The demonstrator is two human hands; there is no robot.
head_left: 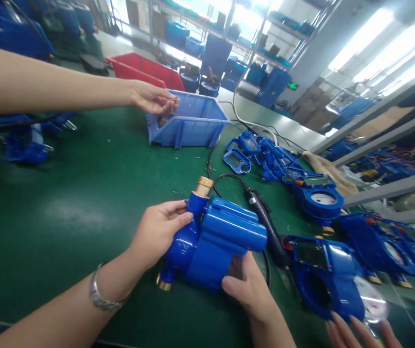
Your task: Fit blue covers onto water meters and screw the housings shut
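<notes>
A blue water meter (211,251) with brass threaded ends is tilted on its side in front of me, between both my hands. My left hand (158,232), with a silver bracelet on its wrist, is wrapped around the pipe body near the upper brass end (203,186). My right hand (249,285) grips the lower right of the housing, with its thumb against the blue casing; some fingers are hidden behind it. Just right of the meter lies a black electric screwdriver (265,224) with its cord.
A co-worker's hand (155,99) pinches something small over a blue bin (196,130); a red bin (142,70) stands behind. Another hand (360,333) touches an open blue meter housing (323,275) at lower right. Blue frames (238,159) and more meters (319,198) lie along the right.
</notes>
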